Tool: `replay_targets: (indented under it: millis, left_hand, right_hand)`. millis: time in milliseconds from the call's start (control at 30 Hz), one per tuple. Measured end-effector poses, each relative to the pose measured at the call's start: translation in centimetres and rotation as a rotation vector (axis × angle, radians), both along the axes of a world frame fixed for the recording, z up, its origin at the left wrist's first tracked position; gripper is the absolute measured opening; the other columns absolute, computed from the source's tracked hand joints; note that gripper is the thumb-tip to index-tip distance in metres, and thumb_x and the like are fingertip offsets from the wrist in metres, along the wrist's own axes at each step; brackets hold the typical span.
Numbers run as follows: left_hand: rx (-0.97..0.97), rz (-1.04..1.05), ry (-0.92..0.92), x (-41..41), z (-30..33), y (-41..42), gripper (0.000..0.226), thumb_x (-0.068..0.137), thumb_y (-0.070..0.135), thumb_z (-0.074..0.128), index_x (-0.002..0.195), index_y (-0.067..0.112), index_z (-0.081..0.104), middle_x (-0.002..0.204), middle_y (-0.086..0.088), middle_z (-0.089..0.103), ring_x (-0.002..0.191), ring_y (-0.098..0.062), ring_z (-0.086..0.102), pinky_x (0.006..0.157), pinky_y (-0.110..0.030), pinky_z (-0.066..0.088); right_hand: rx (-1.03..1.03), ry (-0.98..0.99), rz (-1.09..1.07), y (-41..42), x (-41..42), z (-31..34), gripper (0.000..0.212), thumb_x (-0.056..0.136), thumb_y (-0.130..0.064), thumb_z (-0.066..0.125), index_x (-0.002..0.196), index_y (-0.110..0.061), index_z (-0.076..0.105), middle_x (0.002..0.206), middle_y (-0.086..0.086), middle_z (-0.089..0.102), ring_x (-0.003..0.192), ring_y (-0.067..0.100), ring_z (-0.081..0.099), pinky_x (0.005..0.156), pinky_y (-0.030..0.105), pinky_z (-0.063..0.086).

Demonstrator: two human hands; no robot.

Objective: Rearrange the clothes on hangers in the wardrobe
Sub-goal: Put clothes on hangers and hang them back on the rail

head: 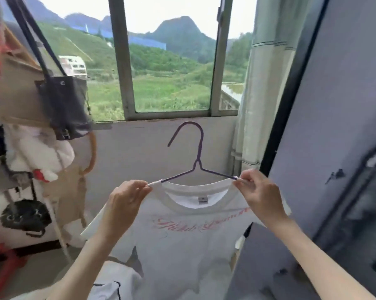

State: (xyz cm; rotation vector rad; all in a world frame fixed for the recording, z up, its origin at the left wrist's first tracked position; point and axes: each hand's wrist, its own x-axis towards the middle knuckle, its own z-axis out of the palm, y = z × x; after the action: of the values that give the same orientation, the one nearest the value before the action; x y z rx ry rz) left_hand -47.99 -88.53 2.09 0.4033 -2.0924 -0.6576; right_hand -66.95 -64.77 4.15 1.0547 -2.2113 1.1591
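A white T-shirt (182, 234) with pink script across the chest hangs on a purple wire hanger (196, 161) at the centre of the frame, held up in front of a window (169, 57). The left hand (126, 200) pinches the shirt's collar at one shoulder, and the right hand (260, 191) pinches the other shoulder where the wire enters the cloth. At the left edge a dark bag (63, 107) hangs by long straps. A pale curtain (263, 83) hangs at upper right, beside a grey panel (345, 105).
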Motion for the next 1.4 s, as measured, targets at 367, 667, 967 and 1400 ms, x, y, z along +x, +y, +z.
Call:
replay_targets:
  millis: [367, 667, 967, 1400]
  left_hand:
    - [0.193, -0.414, -0.026, -14.0, -0.4, 11.0, 0.009, 0.087, 0.004, 0.061, 0.085, 0.008, 0.069, 0.074, 0.019, 0.056, 0.071, -0.011, 0.051, 0.081, -0.044, 0.041]
    - [-0.002, -0.726, -0.165, -19.5, -3.3, 22.7, 0.016, 0.092, 0.019, 0.052, 0.084, 0.012, 0.064, 0.076, 0.003, 0.058, 0.076, -0.023, 0.051, 0.075, -0.040, 0.039]
    - [-0.172, -1.135, -0.494, -23.6, -5.6, 35.2, 0.041, 0.096, 0.027, 0.044, 0.138, 0.022, 0.042, 0.139, 0.006, 0.043, 0.128, -0.016, 0.039, 0.102, -0.024, 0.030]
    - [-0.539, -1.208, -0.053, -30.3, 0.5, 52.3, 0.039, 0.095, 0.022, 0.051, 0.134, 0.019, 0.048, 0.145, -0.007, 0.039, 0.140, -0.027, 0.023, 0.112, -0.042, 0.018]
  right_hand:
    - [0.025, 0.018, -0.451, 16.3, 0.8, -1.2, 0.034, 0.091, -0.037, 0.042, 0.095, -0.014, 0.068, 0.088, -0.010, 0.057, 0.087, 0.009, 0.050, 0.080, 0.021, 0.040]
    - [0.117, 0.025, -1.062, 27.3, 6.1, -3.4, 0.037, 0.084, -0.042, 0.042, 0.074, -0.013, 0.061, 0.073, -0.009, 0.052, 0.072, 0.009, 0.050, 0.057, 0.023, 0.035]
    - [0.340, -0.299, -1.504, 37.1, 8.3, -3.9, 0.027, 0.094, -0.032, 0.048, 0.089, -0.010, 0.061, 0.092, 0.005, 0.061, 0.087, 0.028, 0.061, 0.061, 0.030, 0.031]
    - [-0.352, -0.715, -1.419, 48.3, 2.8, -4.3, 0.031, 0.097, -0.013, 0.034, 0.066, -0.012, 0.032, 0.064, 0.001, 0.041, 0.061, 0.020, 0.042, 0.052, 0.030, 0.029]
